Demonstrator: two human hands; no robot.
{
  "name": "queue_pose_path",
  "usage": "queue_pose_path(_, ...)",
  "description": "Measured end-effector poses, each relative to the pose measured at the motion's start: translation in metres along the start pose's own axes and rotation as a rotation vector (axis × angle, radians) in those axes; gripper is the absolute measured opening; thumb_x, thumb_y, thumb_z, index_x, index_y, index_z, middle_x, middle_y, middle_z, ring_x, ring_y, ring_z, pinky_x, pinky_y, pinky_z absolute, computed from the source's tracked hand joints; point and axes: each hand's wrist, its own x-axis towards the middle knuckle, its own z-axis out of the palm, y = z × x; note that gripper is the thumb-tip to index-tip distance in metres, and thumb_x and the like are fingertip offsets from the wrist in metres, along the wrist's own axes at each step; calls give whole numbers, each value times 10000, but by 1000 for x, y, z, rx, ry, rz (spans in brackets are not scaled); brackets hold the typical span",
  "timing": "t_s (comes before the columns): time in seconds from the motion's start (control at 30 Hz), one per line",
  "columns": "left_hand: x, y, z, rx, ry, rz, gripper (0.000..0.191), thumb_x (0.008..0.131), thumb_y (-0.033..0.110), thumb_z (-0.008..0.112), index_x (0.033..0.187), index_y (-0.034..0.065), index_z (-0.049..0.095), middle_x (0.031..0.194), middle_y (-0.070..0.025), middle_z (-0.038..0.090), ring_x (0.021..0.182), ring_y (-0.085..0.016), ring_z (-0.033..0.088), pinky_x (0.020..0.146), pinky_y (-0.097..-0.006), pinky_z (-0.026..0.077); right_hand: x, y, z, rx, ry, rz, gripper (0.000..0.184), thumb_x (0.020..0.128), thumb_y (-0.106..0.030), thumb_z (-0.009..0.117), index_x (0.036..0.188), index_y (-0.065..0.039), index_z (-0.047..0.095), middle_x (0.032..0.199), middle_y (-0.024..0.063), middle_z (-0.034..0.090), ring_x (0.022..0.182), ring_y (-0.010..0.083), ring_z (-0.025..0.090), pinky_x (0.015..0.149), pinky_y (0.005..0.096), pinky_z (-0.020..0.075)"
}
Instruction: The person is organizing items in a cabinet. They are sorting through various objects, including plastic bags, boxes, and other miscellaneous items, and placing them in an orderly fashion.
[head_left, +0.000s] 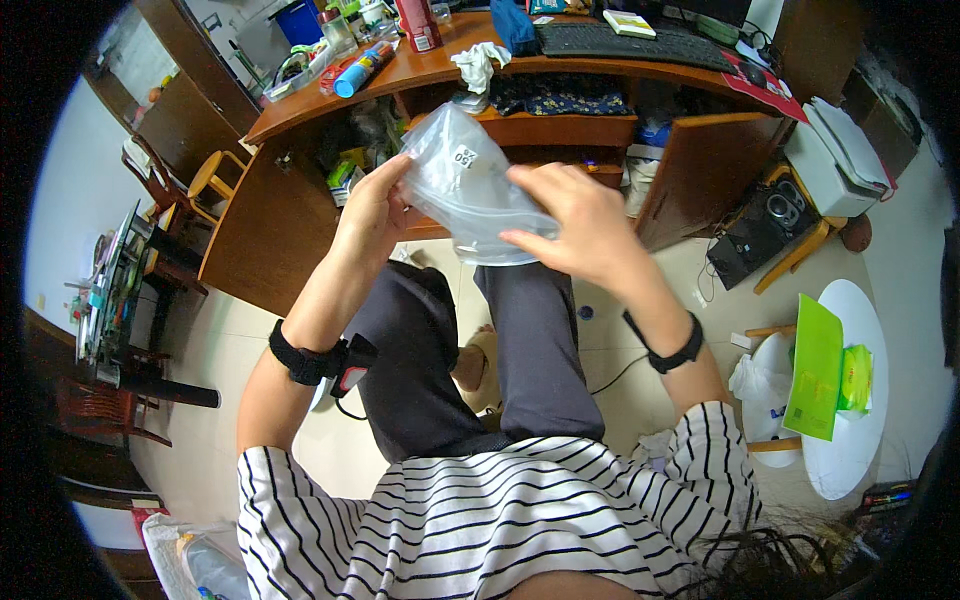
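A translucent zip-top plastic bag (469, 176) with a small printed size label is held up over my knees, before the open desk cabinet. My left hand (375, 199) grips its left edge between thumb and fingers. At the bag's right side is my right hand (574, 217), slightly blurred, with thumb and fingers apart around the zip end; whether they pinch the plastic is hard to tell. Something pale shows inside the bag, too unclear to name. Both forearms wear black straps.
A wooden desk (442, 64) stands in front, bearing a keyboard (637, 46), a blue-capped can (364, 69) and a crumpled white cloth or tissue (480, 66). Its cabinet doors (266, 217) stand open at both sides. On the right are a printer (840, 165) and a round white table (862, 450).
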Motion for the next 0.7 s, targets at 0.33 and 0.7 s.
queue_pose_path(0.33, -22, -18, -85, 12, 100, 136, 260, 930, 204, 477, 1114, 29, 533, 888, -5, 607, 754, -89, 592, 689, -211, 484, 27, 62, 52, 948, -79, 554, 292, 930, -269, 481, 842, -26, 614, 603, -14, 548, 520, 44, 499, 494, 177, 398)
queue_pose_path(0.7, 7, -78, -102, 29, -272, -23, 435, 900, 294, 524, 1258, 61, 446, 1099, -67, 531, 942, -161, 536, 740, -296, 475, 43, 55, 66, 860, -319, 683, 256, 930, -245, 478, 923, -25, 609, 801, 30, 609, 604, 93, 577, 559, 214, 463)
